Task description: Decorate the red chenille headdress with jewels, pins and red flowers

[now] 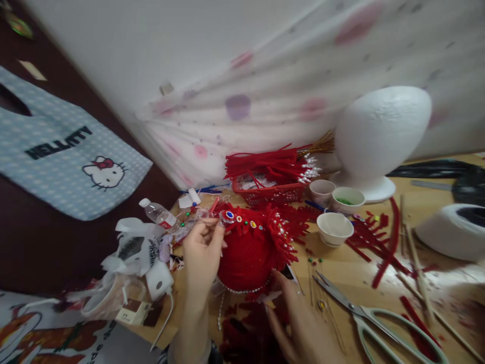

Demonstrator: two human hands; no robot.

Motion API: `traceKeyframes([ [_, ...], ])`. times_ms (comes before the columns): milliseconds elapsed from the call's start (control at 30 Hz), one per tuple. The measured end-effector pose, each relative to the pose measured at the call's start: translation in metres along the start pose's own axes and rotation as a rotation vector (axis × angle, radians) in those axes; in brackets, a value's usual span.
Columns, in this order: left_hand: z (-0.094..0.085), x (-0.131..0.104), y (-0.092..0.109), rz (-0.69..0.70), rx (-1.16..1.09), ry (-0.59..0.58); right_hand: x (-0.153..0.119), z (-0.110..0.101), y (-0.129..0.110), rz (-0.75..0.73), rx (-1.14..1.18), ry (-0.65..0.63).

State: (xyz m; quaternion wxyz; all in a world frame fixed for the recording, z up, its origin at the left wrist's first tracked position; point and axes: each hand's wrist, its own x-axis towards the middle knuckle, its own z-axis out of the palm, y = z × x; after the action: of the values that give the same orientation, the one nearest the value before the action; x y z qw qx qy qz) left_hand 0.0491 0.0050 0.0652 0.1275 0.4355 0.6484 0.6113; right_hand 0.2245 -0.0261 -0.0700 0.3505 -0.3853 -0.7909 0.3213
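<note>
Deep red on the headpiece [244,258] at centre, with blue and yellow gems [229,216]. Dotted white over pale blue on the bag [56,174], upper left; spotted pink and purple on the white curtain [276,129], top.

The left hand [203,245] bends its fingers higher; the right hand [299,316] spreads.

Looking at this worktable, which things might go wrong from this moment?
The scissors lie close to the right hand and might nick it. The loose bead strand below the red piece could snag if that piece is turned. The bowl with green bits may spill if bumped.
</note>
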Motion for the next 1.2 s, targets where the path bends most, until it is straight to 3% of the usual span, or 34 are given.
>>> traceKeyframes([
  [367,0.008,-0.005,0.000,0.047,-0.057,0.062,0.002,0.009,0.027,-0.149,-0.058,0.038],
  [800,0.023,-0.011,-0.008,0.040,-0.208,0.265,0.002,0.004,0.013,-0.139,-0.101,0.043],
  [1200,0.009,-0.005,-0.010,-0.055,-0.289,0.087,-0.003,0.003,0.003,-0.112,-0.133,0.054],
])
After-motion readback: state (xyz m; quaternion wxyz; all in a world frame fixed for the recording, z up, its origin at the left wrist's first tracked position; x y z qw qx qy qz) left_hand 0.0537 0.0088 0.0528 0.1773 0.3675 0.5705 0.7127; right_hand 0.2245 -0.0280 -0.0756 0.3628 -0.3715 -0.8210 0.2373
